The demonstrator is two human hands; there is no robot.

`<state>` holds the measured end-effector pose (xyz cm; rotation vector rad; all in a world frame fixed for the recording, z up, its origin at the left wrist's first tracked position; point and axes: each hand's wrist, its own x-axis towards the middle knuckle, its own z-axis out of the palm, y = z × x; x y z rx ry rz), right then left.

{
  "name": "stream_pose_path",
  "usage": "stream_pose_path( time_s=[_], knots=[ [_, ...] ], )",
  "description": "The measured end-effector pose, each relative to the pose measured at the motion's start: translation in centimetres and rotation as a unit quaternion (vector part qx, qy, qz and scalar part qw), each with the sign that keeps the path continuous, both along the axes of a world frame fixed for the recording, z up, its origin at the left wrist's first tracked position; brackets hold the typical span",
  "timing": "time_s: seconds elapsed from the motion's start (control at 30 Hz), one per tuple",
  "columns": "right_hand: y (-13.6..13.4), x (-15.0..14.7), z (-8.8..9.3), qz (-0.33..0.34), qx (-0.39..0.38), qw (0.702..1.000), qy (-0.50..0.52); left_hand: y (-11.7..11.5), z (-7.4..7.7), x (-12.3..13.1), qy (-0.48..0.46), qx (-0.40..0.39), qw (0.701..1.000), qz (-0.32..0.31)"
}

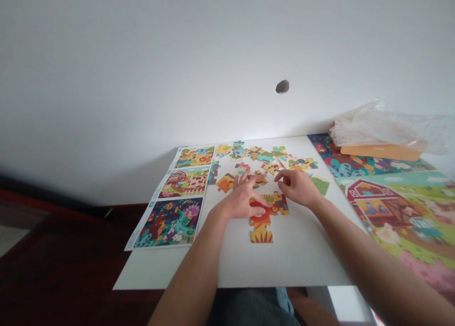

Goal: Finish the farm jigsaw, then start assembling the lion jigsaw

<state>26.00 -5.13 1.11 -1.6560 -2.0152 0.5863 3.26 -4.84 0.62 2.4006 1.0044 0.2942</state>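
My left hand (242, 198) lies over a partly joined jigsaw with its fingers spread, the thumb on a red puzzle piece (259, 218). Below that piece sits a yellow one with orange leaves (262, 233). To the right, an orange and brown puzzle section (280, 203) with a small lion joins on. Just above this section is my right hand (297, 186), its fingers curled in and nothing visible in them. Loose pieces lie beyond both hands, among them an orange piece (225, 182) and a green piece (320, 185). My left hand partly hides several pieces.
A sheet with three printed pictures (183, 183) lies along the left of the white table (284, 264). On the right are a large farm picture (408, 217), an orange box (380, 152) and a clear plastic bag (377, 124). A wall with a hole (282, 86) rises behind.
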Motion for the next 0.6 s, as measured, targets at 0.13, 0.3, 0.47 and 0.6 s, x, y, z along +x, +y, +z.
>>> stream_pose_path(
  time_s=[0.13, 0.3, 0.47, 0.6],
  knots=[
    [-0.2, -0.5, -0.4, 0.036, 0.012, 0.999, -0.013, 0.0, 0.0, 0.1, -0.007, -0.004, 1.0, 0.004],
    [-0.6, -1.1, -0.8, 0.096, 0.01, 0.995, -0.035, 0.0, -0.1, 0.1, -0.002, -0.004, 1.0, 0.004],
    [-0.7, -1.2, -0.9, 0.107, 0.007, 0.993, -0.056, 0.1, -0.2, 0.0, 0.013, 0.004, 1.0, 0.002],
    [-0.6, -1.2, -1.0, 0.108, 0.009, 0.992, -0.058, 0.0, -0.1, 0.1, 0.014, 0.006, 1.0, 0.005]
  ],
)
